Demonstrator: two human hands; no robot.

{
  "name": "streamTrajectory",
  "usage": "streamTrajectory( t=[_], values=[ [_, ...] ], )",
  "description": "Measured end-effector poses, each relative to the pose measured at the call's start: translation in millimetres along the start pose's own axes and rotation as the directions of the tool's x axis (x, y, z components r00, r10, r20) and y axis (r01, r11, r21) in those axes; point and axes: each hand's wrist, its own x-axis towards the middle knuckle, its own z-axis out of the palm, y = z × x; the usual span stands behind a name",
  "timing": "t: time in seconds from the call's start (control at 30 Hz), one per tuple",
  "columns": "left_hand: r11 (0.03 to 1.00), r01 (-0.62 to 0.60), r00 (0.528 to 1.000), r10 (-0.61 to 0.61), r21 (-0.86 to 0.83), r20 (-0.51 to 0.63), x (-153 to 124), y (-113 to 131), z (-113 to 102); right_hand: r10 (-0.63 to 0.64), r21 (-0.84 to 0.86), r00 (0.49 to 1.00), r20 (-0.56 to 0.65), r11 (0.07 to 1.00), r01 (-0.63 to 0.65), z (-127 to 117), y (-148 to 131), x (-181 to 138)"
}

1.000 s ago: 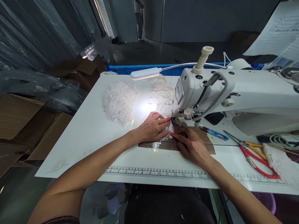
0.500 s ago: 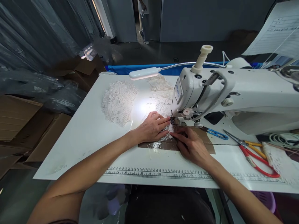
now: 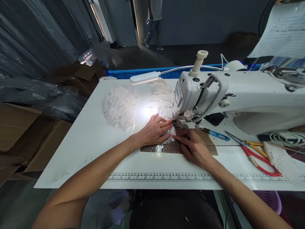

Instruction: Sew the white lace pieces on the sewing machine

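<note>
My left hand (image 3: 157, 129) lies flat with fingers stretched out, pressing a piece of white lace (image 3: 169, 138) against the bed of the sewing machine (image 3: 186, 95). Its fingertips reach close to the presser foot (image 3: 175, 122). On the other side of the lace, my right hand (image 3: 192, 145) has its fingers curled, the index fingertip at the lace edge in what looks like a pinch. The thumb is partly hidden. More lace (image 3: 163, 103) lies behind my left hand, and a round heap of white lace (image 3: 120, 107) rests to its left.
Blue thread snips (image 3: 218, 135) and red-handled scissors (image 3: 259, 159) lie at the right. A lamp (image 3: 145, 78) hangs over the table, whose front edge carries a ruler strip (image 3: 162, 177). Cardboard boxes (image 3: 47, 146) stand at the left. A person (image 3: 154, 24) walks beyond the table.
The view has shifted slightly, so the machine appears a little further left. Both hands keep nearly the same place at the lace. The person in the background has stepped out from the doorway.
</note>
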Motion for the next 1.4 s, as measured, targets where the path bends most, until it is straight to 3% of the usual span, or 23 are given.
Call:
streamTrajectory(
  t=[0.2, 0.33, 0.53, 0.73, 1.0, 1.2, 1.3, 1.4],
  values=[
    [0.987, -0.015, 0.999, 0.020, 0.158, -0.027, 2.8, 8.7, -2.3, 0.010, 0.035, 1.000, 0.010, 0.999, -0.010, -1.2, -0.8, 0.6],
    [0.964, -0.088, 0.990, 0.112, 0.253, -0.083, 3.7, 12.7, 0.5, 0.019, 0.036, 1.000, 0.021, 0.999, -0.019, -1.1, -0.3, 0.3],
    [0.958, -0.133, 0.979, 0.167, 0.252, -0.119, 1.6, 9.1, 2.7, 0.039, 0.054, 0.999, 0.030, 0.998, -0.040, -0.9, -0.8, -0.3],
    [0.980, -0.067, 0.992, 0.085, 0.189, -0.089, 3.2, 8.9, 0.9, 0.060, 0.045, 0.998, 0.028, 0.997, -0.061, -1.0, -2.1, 2.2],
    [0.994, 0.038, 0.999, -0.034, 0.101, -0.033, 10.0, 5.2, -2.5, 0.086, -0.095, 0.993, 0.086, 0.992, -0.078, -8.3, -5.7, 15.6],
    [0.984, 0.114, 0.993, -0.117, 0.134, 0.014, 14.3, 7.3, -3.7, 0.128, -0.193, 0.983, 0.133, 0.976, -0.101, -8.9, -4.4, 21.1],
    [0.978, 0.140, 0.990, -0.141, 0.156, -0.005, 15.4, 13.7, -1.0, 0.134, -0.134, 0.984, 0.116, 0.984, -0.119, -8.1, -1.0, 19.2],
    [0.969, 0.174, 0.985, -0.167, 0.174, -0.054, 14.5, 17.9, -0.7, 0.139, 0.046, 0.988, 0.062, 0.989, -0.142, -10.2, 5.9, 14.0]
  ],
)
